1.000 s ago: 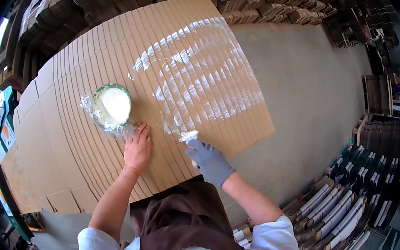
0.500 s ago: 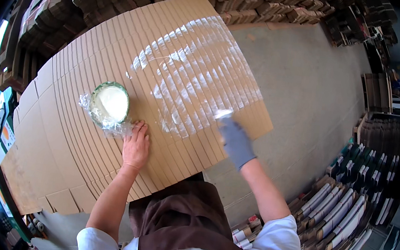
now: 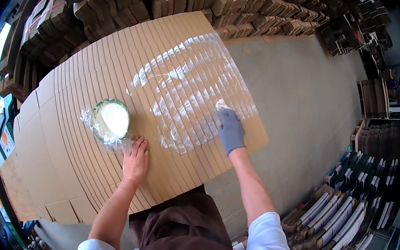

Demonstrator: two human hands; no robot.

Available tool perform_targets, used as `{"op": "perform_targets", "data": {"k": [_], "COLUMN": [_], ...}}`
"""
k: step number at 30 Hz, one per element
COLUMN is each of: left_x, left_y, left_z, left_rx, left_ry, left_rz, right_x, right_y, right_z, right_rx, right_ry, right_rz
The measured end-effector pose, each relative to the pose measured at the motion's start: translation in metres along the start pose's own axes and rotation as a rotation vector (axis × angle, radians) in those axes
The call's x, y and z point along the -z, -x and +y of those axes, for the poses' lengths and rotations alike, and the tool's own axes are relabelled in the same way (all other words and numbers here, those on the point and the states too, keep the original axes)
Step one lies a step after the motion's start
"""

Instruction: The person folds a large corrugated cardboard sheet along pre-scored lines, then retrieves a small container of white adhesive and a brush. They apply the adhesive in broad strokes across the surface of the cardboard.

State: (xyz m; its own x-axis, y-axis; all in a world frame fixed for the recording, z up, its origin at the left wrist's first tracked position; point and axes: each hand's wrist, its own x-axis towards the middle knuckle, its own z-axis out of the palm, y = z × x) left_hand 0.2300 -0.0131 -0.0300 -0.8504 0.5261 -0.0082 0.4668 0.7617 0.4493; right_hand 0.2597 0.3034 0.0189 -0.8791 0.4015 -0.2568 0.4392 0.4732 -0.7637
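Green-rimmed bowl (image 3: pixel 95 124) of white paste (image 3: pixel 115 117) sits on overlapped cardboard sheets (image 3: pixel 74 109). Right of bowl: streaks, patchy; coating looks partial. Left of bowl: bare. 2 hands: left hand (image 3: pixel 135 161) flat, open, below bowl; gloved right hand (image 3: pixel 231 131) grips brush (image 3: pixel 220 104), right of bowl.

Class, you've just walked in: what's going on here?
A person is working over overlapping cardboard sheets. The gloved right hand grips a white-tipped tool, perhaps a brush, at the white streaks across the sheets. The bare left hand rests on the cardboard, close to a green-rimmed bowl holding white material.
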Motion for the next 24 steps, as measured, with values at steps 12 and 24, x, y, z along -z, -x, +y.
{"op": "perform_targets", "data": {"k": [12, 24], "left_x": [-0.004, 0.004], "left_y": [-0.005, -0.008], "left_z": [-0.002, 0.010], "left_rx": [0.013, 0.029], "left_ry": [-0.027, -0.041], "left_rz": [-0.005, -0.016], "right_x": [-0.021, -0.036], "right_y": [-0.021, -0.126], "right_z": [-0.019, -0.018], "right_rx": [0.254, 0.490], "right_ry": [-0.078, 0.162], "right_rz": [-0.192, -0.096]}}
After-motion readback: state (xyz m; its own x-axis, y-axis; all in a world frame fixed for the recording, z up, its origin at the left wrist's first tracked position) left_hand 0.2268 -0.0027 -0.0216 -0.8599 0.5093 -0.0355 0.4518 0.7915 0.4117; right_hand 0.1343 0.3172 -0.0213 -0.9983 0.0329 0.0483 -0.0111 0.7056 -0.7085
